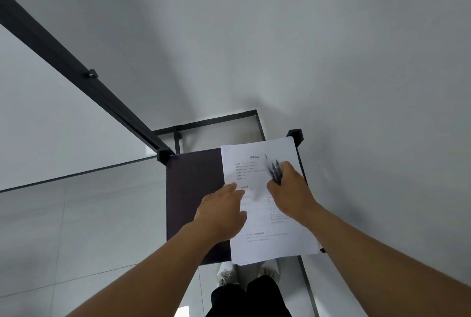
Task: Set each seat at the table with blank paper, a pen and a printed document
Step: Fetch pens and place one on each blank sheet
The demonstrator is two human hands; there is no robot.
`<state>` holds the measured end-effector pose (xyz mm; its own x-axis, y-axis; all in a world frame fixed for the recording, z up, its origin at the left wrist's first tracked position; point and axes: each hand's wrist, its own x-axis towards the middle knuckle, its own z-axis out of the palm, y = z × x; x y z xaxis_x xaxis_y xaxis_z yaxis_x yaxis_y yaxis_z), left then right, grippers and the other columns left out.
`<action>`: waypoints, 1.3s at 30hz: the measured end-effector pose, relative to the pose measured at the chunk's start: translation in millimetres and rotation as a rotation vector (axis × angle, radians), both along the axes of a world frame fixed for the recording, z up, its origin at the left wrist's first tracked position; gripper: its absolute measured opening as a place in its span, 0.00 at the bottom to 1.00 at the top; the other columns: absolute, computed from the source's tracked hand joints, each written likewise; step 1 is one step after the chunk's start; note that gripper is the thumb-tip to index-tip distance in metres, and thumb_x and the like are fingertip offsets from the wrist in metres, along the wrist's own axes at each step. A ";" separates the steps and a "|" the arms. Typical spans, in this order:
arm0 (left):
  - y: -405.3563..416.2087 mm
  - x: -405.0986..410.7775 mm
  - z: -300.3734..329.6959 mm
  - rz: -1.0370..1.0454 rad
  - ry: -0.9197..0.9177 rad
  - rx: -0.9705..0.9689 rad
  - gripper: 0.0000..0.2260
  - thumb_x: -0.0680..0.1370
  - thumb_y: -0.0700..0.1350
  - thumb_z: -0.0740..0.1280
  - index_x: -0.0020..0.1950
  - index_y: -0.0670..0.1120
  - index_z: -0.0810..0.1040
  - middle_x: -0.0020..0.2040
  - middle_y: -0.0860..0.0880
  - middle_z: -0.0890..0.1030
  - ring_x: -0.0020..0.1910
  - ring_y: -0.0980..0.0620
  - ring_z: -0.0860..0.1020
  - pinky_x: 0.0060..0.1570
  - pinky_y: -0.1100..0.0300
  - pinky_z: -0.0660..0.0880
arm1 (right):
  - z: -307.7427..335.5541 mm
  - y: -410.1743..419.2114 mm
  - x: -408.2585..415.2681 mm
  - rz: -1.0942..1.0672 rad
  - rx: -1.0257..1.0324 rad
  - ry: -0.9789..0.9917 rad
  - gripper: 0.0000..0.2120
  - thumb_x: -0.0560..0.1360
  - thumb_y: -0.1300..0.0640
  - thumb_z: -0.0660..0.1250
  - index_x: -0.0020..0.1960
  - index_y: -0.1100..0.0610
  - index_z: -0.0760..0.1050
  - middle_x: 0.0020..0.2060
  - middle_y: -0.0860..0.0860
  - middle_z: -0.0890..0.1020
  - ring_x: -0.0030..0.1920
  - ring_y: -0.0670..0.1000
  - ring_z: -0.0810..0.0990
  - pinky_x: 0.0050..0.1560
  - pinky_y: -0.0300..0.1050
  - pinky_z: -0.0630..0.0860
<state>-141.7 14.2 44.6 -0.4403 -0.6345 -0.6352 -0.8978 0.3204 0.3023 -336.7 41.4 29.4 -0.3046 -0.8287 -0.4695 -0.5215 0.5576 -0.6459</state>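
A stack of white sheets (262, 242) lies on a small dark shelf top (193, 189) beside the white wall; its top sheet is a printed document with lines of text. My right hand (290, 194) grips a bundle of dark pens (275, 170) over the upper part of the stack. My left hand (221, 212) rests on the stack's left edge, fingers reaching onto the top sheet. Whether the fingers pinch the sheet is hidden.
A black metal frame (216, 123) stands behind the shelf against the wall. A black rail (76, 67) with a glass panel runs off to the upper left. Grey floor tiles (76, 227) lie to the left; my legs and white shoes (226, 276) show below.
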 end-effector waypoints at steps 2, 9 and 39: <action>-0.1 0.5 1.9 0.201 0.111 0.055 0.24 0.88 0.53 0.64 0.84 0.51 0.69 0.85 0.52 0.67 0.81 0.47 0.71 0.79 0.49 0.69 | 16.5 0.3 7.8 -0.040 -0.086 -0.131 0.06 0.85 0.58 0.68 0.56 0.56 0.71 0.45 0.51 0.81 0.39 0.48 0.80 0.32 0.38 0.78; -5.1 -10.0 63.2 1.432 0.963 0.610 0.19 0.90 0.55 0.61 0.64 0.44 0.85 0.60 0.46 0.89 0.63 0.44 0.85 0.72 0.45 0.75 | 109.3 -25.1 46.6 -0.164 -0.446 -0.359 0.06 0.83 0.60 0.68 0.49 0.55 0.72 0.33 0.46 0.73 0.30 0.44 0.70 0.31 0.35 0.72; 27.9 92.1 213.5 1.522 2.058 0.611 0.24 0.89 0.53 0.56 0.74 0.42 0.82 0.72 0.45 0.81 0.72 0.43 0.81 0.73 0.48 0.76 | 275.1 -6.9 213.8 0.177 -0.651 -0.585 0.08 0.81 0.57 0.73 0.44 0.50 0.77 0.31 0.46 0.80 0.33 0.46 0.81 0.38 0.38 0.79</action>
